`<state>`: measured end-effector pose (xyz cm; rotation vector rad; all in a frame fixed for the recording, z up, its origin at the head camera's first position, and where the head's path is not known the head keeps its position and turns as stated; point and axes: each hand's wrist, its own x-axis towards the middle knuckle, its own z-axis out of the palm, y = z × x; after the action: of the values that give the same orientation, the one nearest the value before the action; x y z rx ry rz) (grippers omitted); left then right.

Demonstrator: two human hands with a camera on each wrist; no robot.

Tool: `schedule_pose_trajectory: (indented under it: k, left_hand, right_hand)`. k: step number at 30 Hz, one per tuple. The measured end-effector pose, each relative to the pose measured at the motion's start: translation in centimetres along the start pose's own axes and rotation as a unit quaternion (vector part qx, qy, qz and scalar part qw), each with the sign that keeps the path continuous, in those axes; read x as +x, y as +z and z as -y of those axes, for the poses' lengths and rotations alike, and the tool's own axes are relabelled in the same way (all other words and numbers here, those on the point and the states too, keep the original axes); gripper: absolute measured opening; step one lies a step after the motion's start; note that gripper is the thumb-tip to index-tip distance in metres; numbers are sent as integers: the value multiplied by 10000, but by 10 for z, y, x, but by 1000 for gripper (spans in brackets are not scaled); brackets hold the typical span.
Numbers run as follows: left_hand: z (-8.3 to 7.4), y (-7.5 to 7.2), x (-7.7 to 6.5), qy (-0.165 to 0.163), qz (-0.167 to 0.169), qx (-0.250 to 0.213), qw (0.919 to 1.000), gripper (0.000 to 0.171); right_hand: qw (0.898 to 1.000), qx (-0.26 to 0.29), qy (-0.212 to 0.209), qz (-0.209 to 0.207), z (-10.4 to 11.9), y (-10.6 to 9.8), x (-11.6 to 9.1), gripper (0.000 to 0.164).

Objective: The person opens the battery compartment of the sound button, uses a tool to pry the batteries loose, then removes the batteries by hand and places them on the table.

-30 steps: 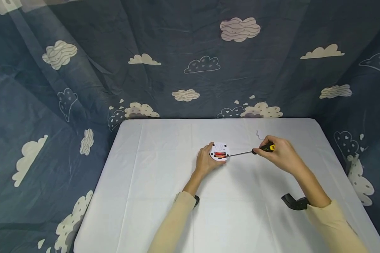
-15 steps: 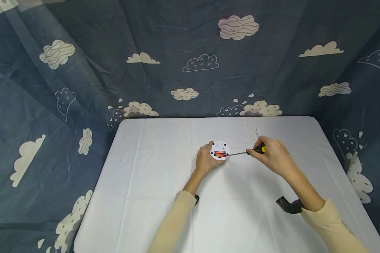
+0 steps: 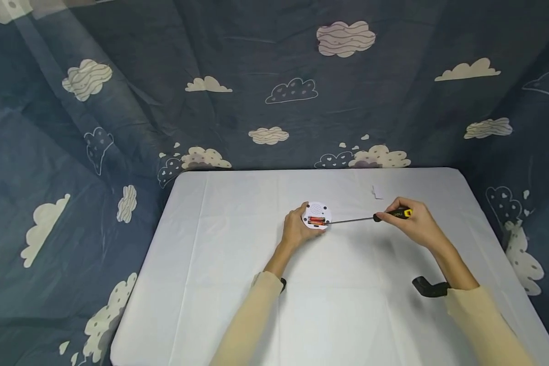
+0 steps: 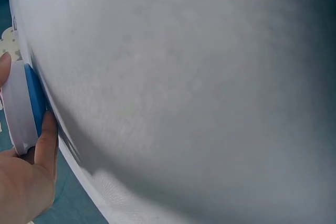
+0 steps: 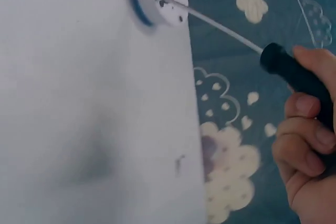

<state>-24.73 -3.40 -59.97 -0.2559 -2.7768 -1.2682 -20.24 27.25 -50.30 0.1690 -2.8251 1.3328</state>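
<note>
- Noticed a rightward shift of the right hand [image 3: 414,221] and screwdriver [image 5: 294,72] since half a second ago, with more bare shaft [image 5: 226,30] on show in the head view; no clear shift in the left hand [image 3: 296,227] or round white device [image 3: 317,208].
- Found the device left of the right hand, directly in the left hand's grasp, so logged left as nearer.
- Marked left hand as gripping the device rim, thumb and fingers on opposite sides.
- Marked right hand as gripping the screwdriver handle, well apart from left.
- Judged as key: screwdriver's long axis, right to left, far end at the batteries' [image 3: 317,220] right end, roughly in line with them.
- Could not confirm contact at the shaft's far end: too small.
- Saw only the device's white-and-blue side in left wrist view, cut off; no batteries visible there.
- Could not identify a thin-edged item [image 3: 376,195] on the white table [image 3: 329,315], nor confirm device-to-table contact.
</note>
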Motion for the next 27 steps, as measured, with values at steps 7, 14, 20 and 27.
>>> schedule_pose_trajectory:
  k: [7,14,20,27]
  left_hand:
    - [2,0,0,-153,75,-49,9998,99]
    - [2,0,4,-187,140,-264,9994,99]
    - [4,-1,5,-134,131,-341,9992,99]
    - [5,-1,5,-205,94,-243,9995,99]
  right_hand:
    - [9972,625,392,-88,-40,10,-7,31]
    - [9877,1195,976,-242,-63,19,-10,37]
    - [9785,1524,1372,-229,-75,26,-12,33]
    - [9653,2129,1511,-33,-81,33,-17,37]
